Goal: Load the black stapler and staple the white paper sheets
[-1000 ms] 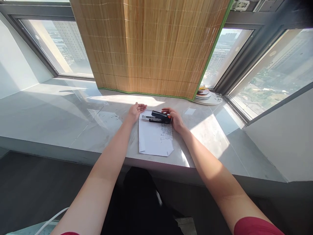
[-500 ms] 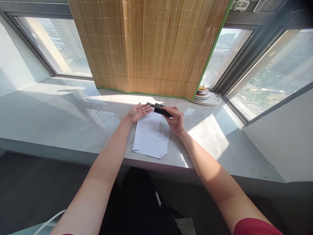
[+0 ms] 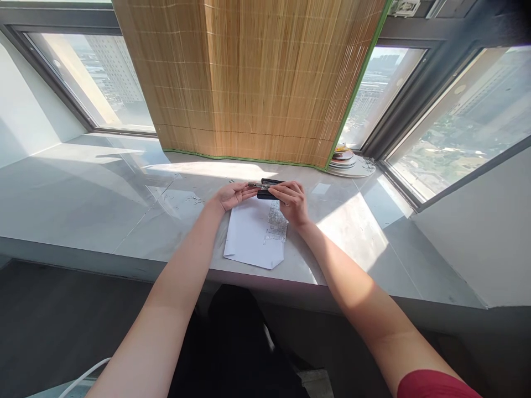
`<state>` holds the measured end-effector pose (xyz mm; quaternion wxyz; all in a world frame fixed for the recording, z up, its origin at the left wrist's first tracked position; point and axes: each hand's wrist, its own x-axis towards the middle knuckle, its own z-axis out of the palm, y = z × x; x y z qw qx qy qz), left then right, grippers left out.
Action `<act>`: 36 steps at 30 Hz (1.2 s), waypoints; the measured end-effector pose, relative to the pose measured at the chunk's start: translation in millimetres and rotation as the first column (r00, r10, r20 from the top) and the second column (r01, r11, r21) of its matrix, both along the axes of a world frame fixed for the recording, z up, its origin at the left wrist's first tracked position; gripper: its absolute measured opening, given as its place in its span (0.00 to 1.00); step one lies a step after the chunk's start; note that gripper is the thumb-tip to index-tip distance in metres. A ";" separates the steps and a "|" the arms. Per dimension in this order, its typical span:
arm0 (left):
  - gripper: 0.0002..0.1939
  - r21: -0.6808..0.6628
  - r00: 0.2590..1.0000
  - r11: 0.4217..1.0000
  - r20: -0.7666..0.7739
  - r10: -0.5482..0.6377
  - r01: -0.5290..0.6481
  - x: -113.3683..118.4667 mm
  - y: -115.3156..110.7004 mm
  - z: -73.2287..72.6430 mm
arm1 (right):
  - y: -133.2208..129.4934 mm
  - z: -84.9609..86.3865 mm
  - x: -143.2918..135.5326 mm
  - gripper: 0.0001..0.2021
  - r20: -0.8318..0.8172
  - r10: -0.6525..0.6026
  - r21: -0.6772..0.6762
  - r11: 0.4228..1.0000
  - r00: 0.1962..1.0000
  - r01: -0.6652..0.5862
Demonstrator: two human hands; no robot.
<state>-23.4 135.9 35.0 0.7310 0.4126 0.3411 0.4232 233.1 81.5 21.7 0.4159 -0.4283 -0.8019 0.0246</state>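
Note:
My right hand (image 3: 293,202) grips a black stapler (image 3: 267,194) from its right side, above the top of a white sheet of paper (image 3: 251,235). The stapler is spread apart, and its shiny metal rail points left. At the rail's tip, my left hand (image 3: 233,195) has its thumb and fingers close together around the end, palm turned partly up. A dense patch of loose staples (image 3: 276,224) covers the right part of the paper. The paper lies on a grey stone sill (image 3: 141,226) with its lower right corner folded.
Small loose bits (image 3: 193,200) lie on the sill to the left. A bamboo blind (image 3: 249,83) hangs at the back, its green edge just above the sill. Stacked plates (image 3: 346,165) stand at the back right corner. The sill's front edge runs just before my legs.
My left thumb has come down toward the rail's tip, where the palm was spread before. The stapler has turned and dropped slightly, showing its metal rail between the black parts.

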 end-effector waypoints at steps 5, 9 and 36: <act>0.17 -0.060 0.999 0.998 0.035 0.003 -0.001 -1.1 -1.4 0.9 | 6.2 -5.9 0.3 0.20 0.028 -0.005 0.249 0.969 1.000 -0.002; 0.18 -0.089 0.998 0.996 0.058 0.018 -0.013 -0.6 -1.9 1.6 | 8.5 -9.0 0.7 0.21 0.046 -0.025 0.335 0.942 0.999 0.008; 0.32 0.526 0.930 0.842 -0.237 0.282 -0.121 23.5 -11.5 4.4 | 3.5 6.9 4.4 0.20 -0.393 0.260 -0.399 0.816 0.882 -0.418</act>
